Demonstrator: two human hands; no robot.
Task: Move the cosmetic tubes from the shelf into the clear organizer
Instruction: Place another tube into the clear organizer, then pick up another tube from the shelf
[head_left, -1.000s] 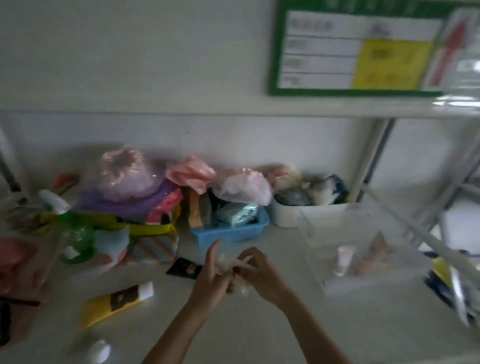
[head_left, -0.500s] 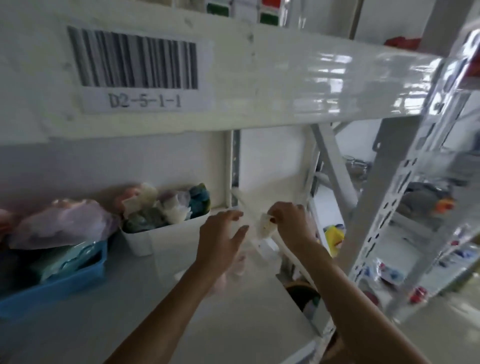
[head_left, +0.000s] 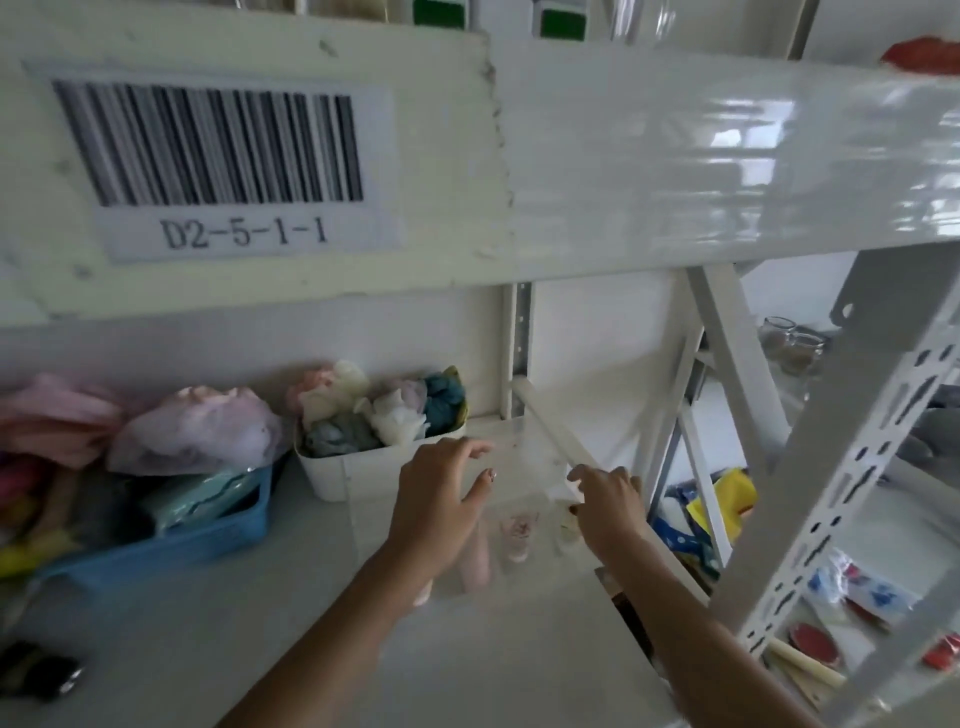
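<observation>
This is a stockroom or warehouse. At eleven o'clock a barcode label (head_left: 218, 156) reading D2-5-1-1 marks the beam of white slotted-steel racking (head_left: 852, 467). Bins of mixed goods, a blue basket (head_left: 171, 540) and a white tub (head_left: 363, 473), fill the shelf (head_left: 260, 623); more racks stand at three o'clock.

There is a single view, from a wide-angle camera worn on the head. It looks forward and slightly down into a white metal shelf bay (head_left: 260, 649) at close range. The white glossy upper shelf beam (head_left: 675, 156), carrying a barcode label printed D2-5-1-1 (head_left: 228, 166), fills the frame from 10 to 2 o'clock. Both forearms enter from 6 o'clock. A perforated grey upright post (head_left: 852, 467) stands at 3 to 4 o'clock. Straight lines bow toward the edges.
</observation>
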